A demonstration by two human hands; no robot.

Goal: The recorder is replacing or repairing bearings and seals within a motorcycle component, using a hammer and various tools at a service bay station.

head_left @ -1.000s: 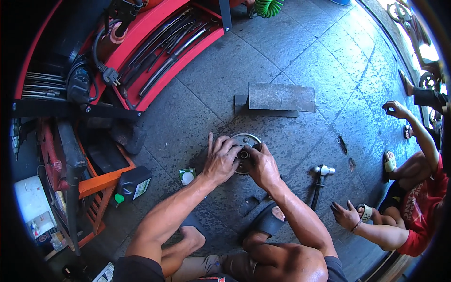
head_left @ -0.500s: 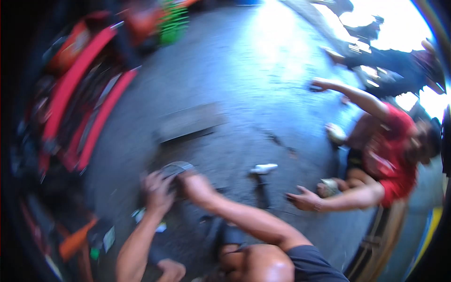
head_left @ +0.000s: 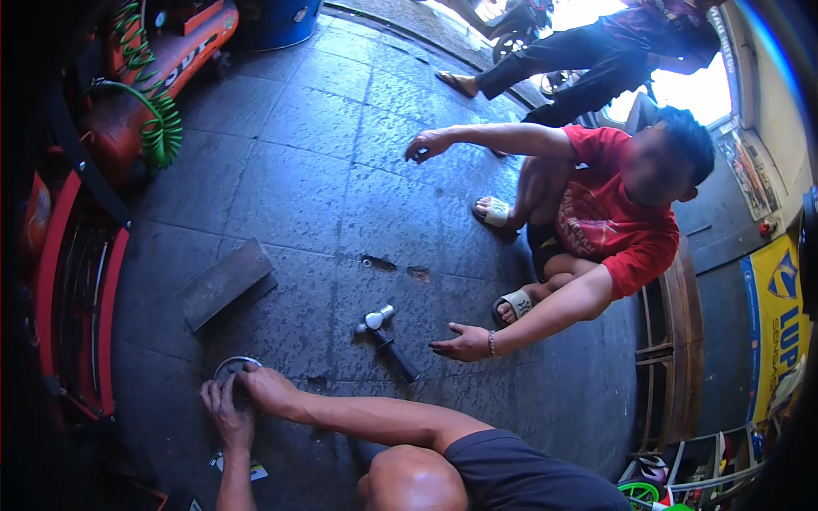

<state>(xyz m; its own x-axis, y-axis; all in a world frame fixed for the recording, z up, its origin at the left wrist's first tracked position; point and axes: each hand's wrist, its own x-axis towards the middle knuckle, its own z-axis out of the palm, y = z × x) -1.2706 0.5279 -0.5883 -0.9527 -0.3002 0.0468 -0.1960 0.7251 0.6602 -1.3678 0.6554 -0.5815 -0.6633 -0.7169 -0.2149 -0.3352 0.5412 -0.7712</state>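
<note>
At the lower left of the head view, my left hand (head_left: pixel 227 414) and my right hand (head_left: pixel 269 391) are close together on a thin, round metal ring (head_left: pixel 232 364). The fingers of both hands are bent around its near side and hide much of it, and the exact kind of part cannot be made out. The ring's far edge shows just beyond my fingertips. Farther off and slightly left lies a long grey metal block (head_left: pixel 228 286). A ball-peen hammer (head_left: pixel 391 347) with a silver head and black handle rests on the floor to my right.
A person in a red shirt (head_left: pixel 609 213) squats at the right, both hands empty. Another person in dark trousers (head_left: pixel 567 72) is behind. Red tool racks (head_left: pixel 106 315), an orange tank (head_left: pixel 162 81) with a green coiled hose (head_left: pixel 162 132) and a blue drum (head_left: pixel 277 24) stand left.
The view has turned and steadied, so the hammer, block and squatting person appear shifted left. Both my hands are still together at the ring.
</note>
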